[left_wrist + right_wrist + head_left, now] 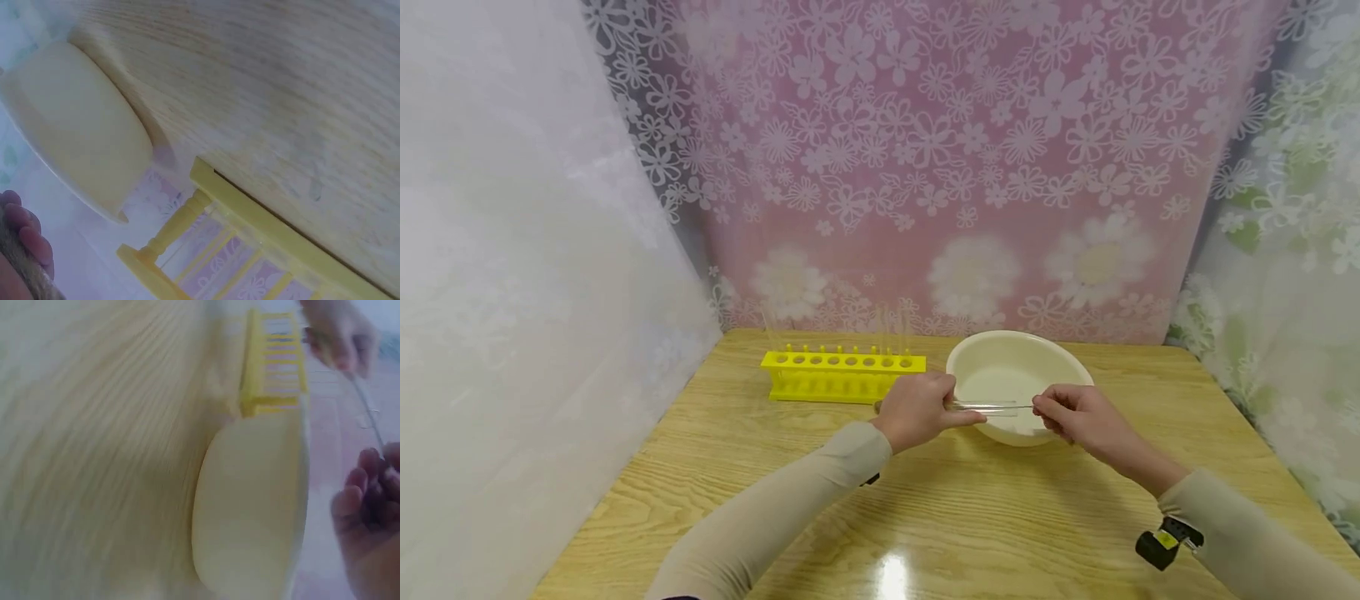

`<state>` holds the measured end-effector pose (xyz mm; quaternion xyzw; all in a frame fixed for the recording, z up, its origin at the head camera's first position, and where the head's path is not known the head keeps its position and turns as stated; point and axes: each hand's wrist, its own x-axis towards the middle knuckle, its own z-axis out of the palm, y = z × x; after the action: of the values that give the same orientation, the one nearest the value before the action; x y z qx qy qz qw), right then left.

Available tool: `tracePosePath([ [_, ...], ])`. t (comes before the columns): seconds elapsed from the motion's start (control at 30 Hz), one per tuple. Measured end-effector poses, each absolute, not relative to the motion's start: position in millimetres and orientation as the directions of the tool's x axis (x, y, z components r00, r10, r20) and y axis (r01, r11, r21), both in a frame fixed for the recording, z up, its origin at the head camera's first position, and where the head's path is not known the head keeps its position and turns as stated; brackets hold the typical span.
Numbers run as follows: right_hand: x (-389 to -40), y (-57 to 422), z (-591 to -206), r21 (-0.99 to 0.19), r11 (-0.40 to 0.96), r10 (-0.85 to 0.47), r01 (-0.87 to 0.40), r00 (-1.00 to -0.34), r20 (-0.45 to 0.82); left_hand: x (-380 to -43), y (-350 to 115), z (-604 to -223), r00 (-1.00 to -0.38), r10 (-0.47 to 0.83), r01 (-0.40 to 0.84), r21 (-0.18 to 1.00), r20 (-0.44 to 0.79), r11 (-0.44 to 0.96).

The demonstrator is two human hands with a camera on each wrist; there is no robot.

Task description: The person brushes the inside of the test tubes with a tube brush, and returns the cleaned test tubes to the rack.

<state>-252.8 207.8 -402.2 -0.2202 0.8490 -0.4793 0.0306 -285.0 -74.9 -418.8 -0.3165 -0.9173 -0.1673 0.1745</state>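
My left hand (920,410) grips a clear glass test tube (992,407), held roughly level over the near rim of a cream basin (985,343). Brown bristles of a test tube brush (24,259) show inside the tube in the left wrist view. From the tube's right end comes the brush's thin wire handle (1026,406), which my right hand (1086,421) pinches between thumb and fingers. In the right wrist view, the wire (379,439) runs from the right fingers to the tube. The left palm hides the middle of the tube.
Left of the basin stands a yellow test tube rack (844,364) with upright clear tubes near both ends. Both rest on a wooden table (925,517). Patterned curtains (940,150) hang behind and at the sides. Each wrist wears a strapped black device (1159,546).
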Motion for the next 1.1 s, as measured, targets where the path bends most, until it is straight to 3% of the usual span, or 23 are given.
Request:
tracePosePath([
  [0.07,-252,207,-406,-0.618,0.536,-0.429,-0.575,-0.816,0.387,-286,-75,-420,-0.75,0.51,0.631,0.223,0.421,0.743],
  [0.13,-253,207,-409,-0.341,0.593,-0.48,-0.73,-0.66,0.578,-286,-75,-421,-0.762,0.498,0.621,0.247,0.415,0.744],
  [0.2,-255,207,-410,-0.09,0.59,-0.549,-0.802,-0.481,0.684,-286,-75,-421,-0.768,0.491,0.614,0.256,0.411,0.747],
  [0.3,-259,208,-410,0.176,0.542,-0.63,-0.822,-0.258,0.733,-286,-75,-421,-0.765,0.494,0.617,0.25,0.415,0.746],
  [0.37,-261,210,-408,0.263,0.503,-0.663,-0.823,-0.173,0.728,-285,-75,-420,-0.754,0.504,0.629,0.242,0.422,0.739],
  [0.43,-262,212,-407,0.3,0.475,-0.683,-0.827,-0.132,0.718,-284,-74,-420,-0.743,0.512,0.64,0.235,0.43,0.731],
  [0.5,-262,214,-405,0.288,0.465,-0.692,-0.837,-0.142,0.707,-284,-74,-419,-0.735,0.518,0.649,0.23,0.438,0.725],
  [0.57,-260,215,-403,0.206,0.474,-0.688,-0.856,-0.214,0.694,-284,-73,-418,-0.73,0.52,0.651,0.221,0.443,0.726],
  [0.73,-255,218,-399,-0.285,0.506,-0.606,-0.814,-0.571,0.554,-284,-73,-416,-0.724,0.523,0.648,0.183,0.449,0.74],
  [0.83,-254,218,-395,-0.479,0.509,-0.582,-0.715,-0.696,0.421,-283,-73,-416,-0.723,0.529,0.647,0.165,0.445,0.745],
  [0.97,-256,217,-391,-0.558,0.522,-0.628,-0.645,-0.733,0.261,-283,-74,-415,-0.717,0.536,0.65,0.149,0.446,0.745],
  [1.1,-258,215,-388,-0.599,0.504,-0.675,-0.622,-0.717,0.175,-284,-75,-416,-0.713,0.542,0.656,0.149,0.444,0.74],
])
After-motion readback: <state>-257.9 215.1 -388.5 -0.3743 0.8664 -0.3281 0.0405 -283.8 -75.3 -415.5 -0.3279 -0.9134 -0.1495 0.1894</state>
